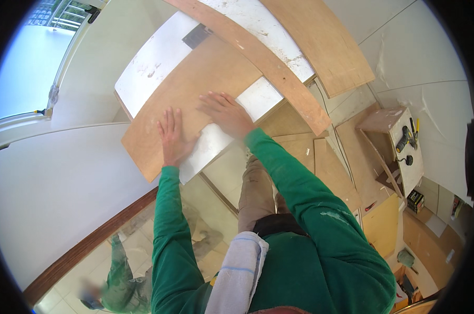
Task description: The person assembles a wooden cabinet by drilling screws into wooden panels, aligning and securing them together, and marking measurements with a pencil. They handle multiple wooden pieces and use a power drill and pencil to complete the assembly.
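Panel (195, 86) on worktop (154, 67), left of strip (281, 78)

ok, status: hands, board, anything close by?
Left hand open on tan board. Right hand open at its edge, blurred. Board lies over white panel. Narrow wooden strip by far end, contact unclear.

Brown panel (195, 86): smooth, matt wood; white board (156, 65): glossy; towel (239, 269): cloth.
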A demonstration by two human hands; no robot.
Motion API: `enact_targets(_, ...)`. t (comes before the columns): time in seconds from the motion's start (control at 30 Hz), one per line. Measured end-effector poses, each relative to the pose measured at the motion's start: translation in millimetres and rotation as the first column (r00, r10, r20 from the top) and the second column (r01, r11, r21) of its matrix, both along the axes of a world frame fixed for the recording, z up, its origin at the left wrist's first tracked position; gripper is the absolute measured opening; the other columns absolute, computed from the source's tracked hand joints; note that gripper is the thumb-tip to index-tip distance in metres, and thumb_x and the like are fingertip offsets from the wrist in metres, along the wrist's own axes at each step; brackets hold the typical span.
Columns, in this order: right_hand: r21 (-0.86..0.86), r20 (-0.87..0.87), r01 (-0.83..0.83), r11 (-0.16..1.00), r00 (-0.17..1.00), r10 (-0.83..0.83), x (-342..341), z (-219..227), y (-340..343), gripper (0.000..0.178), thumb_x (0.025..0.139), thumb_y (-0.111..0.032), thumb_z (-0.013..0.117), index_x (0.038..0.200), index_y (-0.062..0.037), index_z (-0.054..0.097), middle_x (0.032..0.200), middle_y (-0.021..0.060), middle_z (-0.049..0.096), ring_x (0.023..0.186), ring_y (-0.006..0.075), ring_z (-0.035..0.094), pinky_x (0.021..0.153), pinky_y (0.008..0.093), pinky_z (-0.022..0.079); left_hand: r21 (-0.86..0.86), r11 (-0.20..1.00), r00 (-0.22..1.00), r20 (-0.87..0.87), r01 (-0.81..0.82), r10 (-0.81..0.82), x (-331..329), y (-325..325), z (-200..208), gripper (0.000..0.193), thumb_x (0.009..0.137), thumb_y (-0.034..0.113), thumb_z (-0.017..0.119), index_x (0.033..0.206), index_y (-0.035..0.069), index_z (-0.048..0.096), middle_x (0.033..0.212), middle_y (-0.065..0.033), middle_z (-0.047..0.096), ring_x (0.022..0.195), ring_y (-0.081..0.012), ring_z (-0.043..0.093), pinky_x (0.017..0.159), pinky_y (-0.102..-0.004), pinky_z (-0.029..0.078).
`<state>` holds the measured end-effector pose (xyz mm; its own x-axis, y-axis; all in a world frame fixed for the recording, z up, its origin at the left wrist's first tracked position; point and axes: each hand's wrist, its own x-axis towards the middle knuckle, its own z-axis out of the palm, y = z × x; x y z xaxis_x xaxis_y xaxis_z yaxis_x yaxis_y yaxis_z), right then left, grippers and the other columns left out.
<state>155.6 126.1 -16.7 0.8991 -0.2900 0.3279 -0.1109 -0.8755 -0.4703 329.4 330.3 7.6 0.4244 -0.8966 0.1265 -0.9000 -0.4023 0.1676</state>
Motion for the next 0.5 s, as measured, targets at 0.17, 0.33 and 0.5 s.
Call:
enact_targets(0.17, 0.013, -0.016, -0.003, 1.000, 1.000, 0.003, 8.5, -2.9, -1.8, 0.059, 0.107, -0.027, 0.070, 0.164, -0.0240, 0.058, 0.178, 0.0016, 0.047, 0.166, 0.0254, 0.038, 0.138, 0.0471, 0.028, -0.010, 1.000, 1.000, 0.003, -0.002, 0.002, 8.2, -2.0, -0.9, 0.117, 0.086, 0.054, 0.090, 0.178, 0.007, 0.036, 0.185, -0.0239, 0.030, 0.173, -0.0399, 0.024, 0.138, -0.0672, 0.013)
enact_targets(0.33, 0.013, 0.016, -0.003, 1.000, 1.000, 0.002, 17.2, -3.9, -5.7, 0.058, 0.107, -0.026, 0.070, 0.164, -0.0244, 0.058, 0.178, 0.0015, 0.047, 0.166, 0.0251, 0.038, 0.138, 0.0469, 0.028, -0.006, 1.000, 1.000, 0.013, -0.003, 0.003, 18.0, -5.0, -3.0, 0.116, 0.086, 0.054, 0.090, 0.178, 0.008, 0.036, 0.185, -0.0230, 0.030, 0.173, -0.0394, 0.024, 0.138, -0.0671, 0.014)
enact_targets(0.5, 0.033, 0.050, -0.002, 0.999, 0.999, 0.000, 26.5, -5.8, -9.0, 0.061, 0.105, -0.024, 0.072, 0.164, -0.0240, 0.058, 0.177, 0.0026, 0.048, 0.166, 0.0257, 0.039, 0.137, 0.0472, 0.029, -0.006, 1.000, 1.000, 0.013, -0.008, 0.008, 27.7, -8.2, -4.9, 0.116, 0.086, 0.055, 0.089, 0.179, 0.009, 0.036, 0.186, -0.0220, 0.029, 0.174, -0.0386, 0.024, 0.138, -0.0669, 0.014)
